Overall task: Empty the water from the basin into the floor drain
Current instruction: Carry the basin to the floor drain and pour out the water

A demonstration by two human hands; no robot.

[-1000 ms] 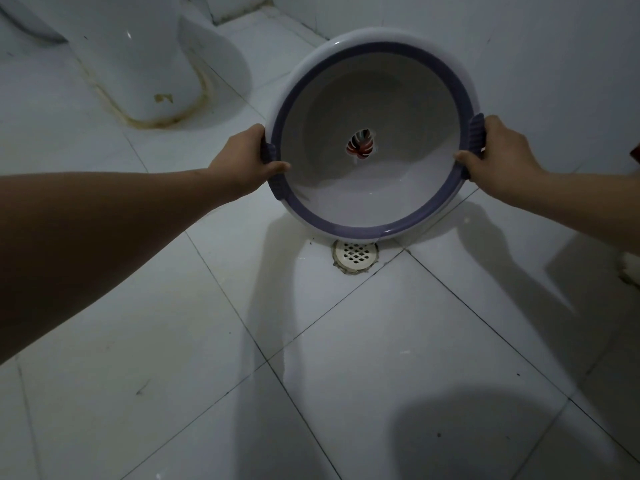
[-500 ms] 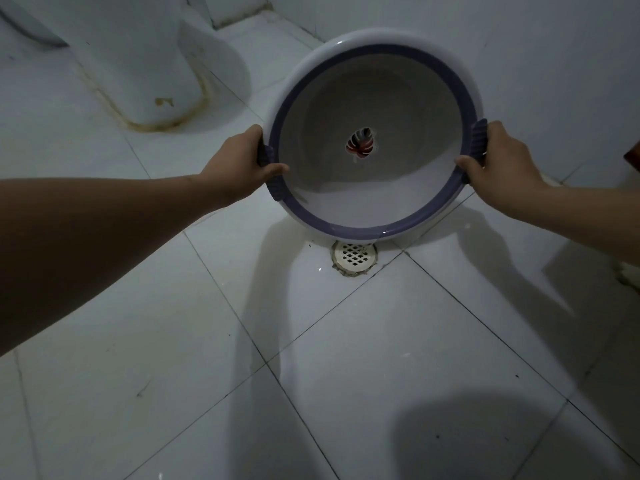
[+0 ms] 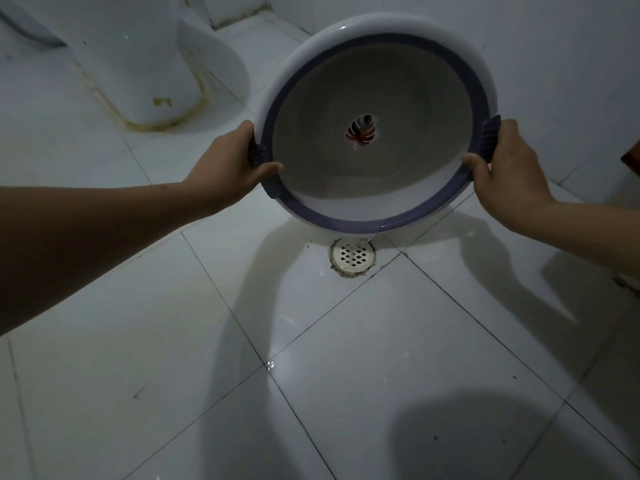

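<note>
Head view: basin (image 3: 374,98), white with purple rim, is held tipped steeply, its opening turned toward the camera and its lowest rim just above the floor drain (image 3: 353,255). Left hand (image 3: 228,168) is clamped on the left handle, right hand (image 3: 505,168) on the right handle. Wet sheen is seen on the tiled floor (image 3: 381,341) around the drain.

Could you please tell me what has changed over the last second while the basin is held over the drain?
Very little. The basin has tipped slightly further, its low rim just above the floor drain. The left hand and right hand keep gripping the side handles as before. The toilet base has not moved.
</note>
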